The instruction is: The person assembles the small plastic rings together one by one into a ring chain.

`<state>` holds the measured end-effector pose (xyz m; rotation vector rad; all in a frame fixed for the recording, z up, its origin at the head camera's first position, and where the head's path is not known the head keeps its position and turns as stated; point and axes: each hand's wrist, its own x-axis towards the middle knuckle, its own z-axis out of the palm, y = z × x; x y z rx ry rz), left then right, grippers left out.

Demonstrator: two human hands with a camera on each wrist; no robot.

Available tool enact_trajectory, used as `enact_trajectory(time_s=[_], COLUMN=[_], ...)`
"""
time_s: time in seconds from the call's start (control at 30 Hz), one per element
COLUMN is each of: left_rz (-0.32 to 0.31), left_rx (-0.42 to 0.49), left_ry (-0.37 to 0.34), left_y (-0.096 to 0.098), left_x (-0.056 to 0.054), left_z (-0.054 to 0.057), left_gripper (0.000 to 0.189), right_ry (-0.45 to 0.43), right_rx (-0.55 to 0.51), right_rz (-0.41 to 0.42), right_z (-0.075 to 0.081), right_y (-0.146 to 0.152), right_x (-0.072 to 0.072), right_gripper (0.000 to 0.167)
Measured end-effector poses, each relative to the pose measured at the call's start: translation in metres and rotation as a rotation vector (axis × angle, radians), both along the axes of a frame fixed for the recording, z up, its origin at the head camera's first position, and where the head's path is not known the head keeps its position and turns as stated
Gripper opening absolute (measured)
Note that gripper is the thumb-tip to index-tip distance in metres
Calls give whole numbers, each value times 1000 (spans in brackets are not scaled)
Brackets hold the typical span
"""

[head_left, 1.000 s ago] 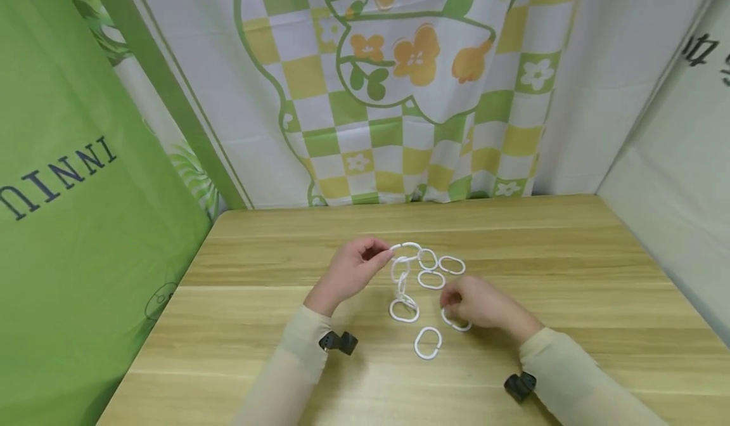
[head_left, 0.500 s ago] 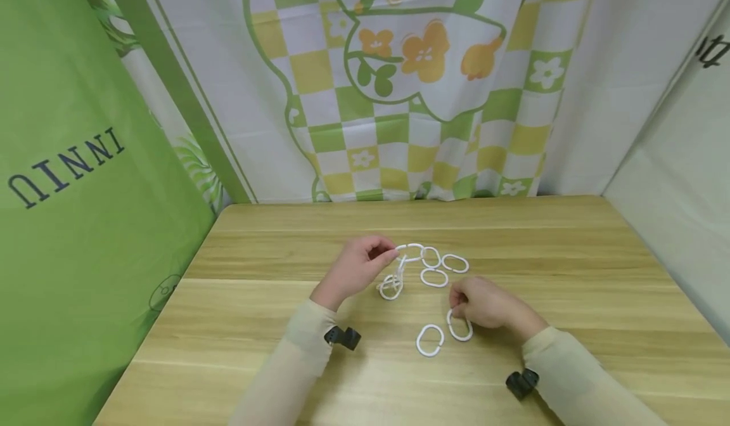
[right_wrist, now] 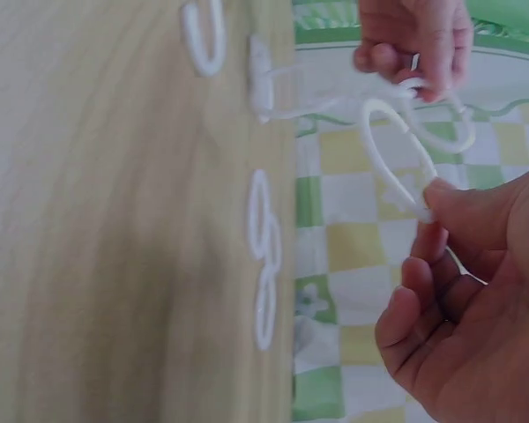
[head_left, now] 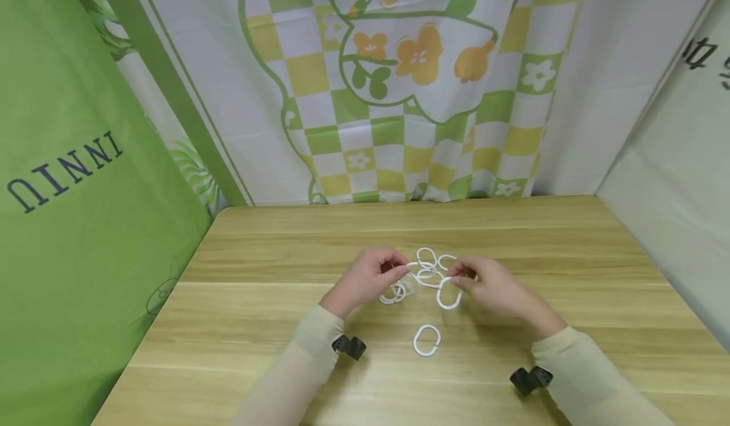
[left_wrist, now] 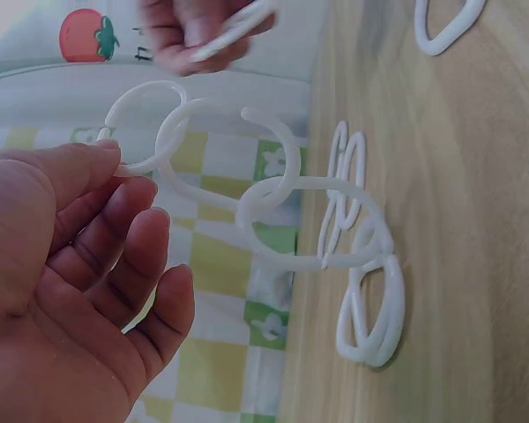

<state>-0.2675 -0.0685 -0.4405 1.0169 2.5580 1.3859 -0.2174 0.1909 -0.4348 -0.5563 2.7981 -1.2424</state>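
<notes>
My left hand (head_left: 369, 281) pinches the end link (left_wrist: 150, 85) of a white plastic chain between thumb and forefinger. In the left wrist view more linked ovals (left_wrist: 291, 145) hang from it, the lowest bunched on the table. Each link has a small gap in its side. Facing it, my right hand (head_left: 497, 288) holds a single white link (head_left: 447, 307) by its upper part, clear of the table. The right wrist view shows this link (right_wrist: 370, 141) close to the left hand's link, overlapping it there.
Loose white links lie on the wooden table (head_left: 274, 248): one link (head_left: 416, 342) nearer the body, and several behind the hands, including a link (head_left: 419, 253) at the back. A patterned curtain (head_left: 353, 115) hangs behind the table's far edge.
The right hand has lifted its link off the table and brought it up and left toward the left hand. My left hand has shifted slightly right with the chain, whose lower links have bunched up.
</notes>
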Motion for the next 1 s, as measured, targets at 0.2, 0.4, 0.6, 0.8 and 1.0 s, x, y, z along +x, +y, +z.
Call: enact_trajectory(time_s=[0.2,0.4,0.6,0.8,1.0], left_rz=[-38,-75,-95,-105,-111], left_rx=[-28,-72,-84,-100,-101], left_ry=[10,44,76,105,110], left_y=[7,13,15,16,16], left_x=[4,7,9,11,12], left_z=[-5,-6,-5,-5,-6], left_gripper=[9,8,8,7,7], right_ry=[43,34,29,14,14], right_rx=[-9,-42,-52,-66,-66], right_rz=[-40,-64,-55,-46,-54], right_z=[8,10,9,7,5], right_y=[-7,-10,-10,-11,-12], right_x=[0,-2,-2,-1,0], right_gripper=[4,6,4,4,4])
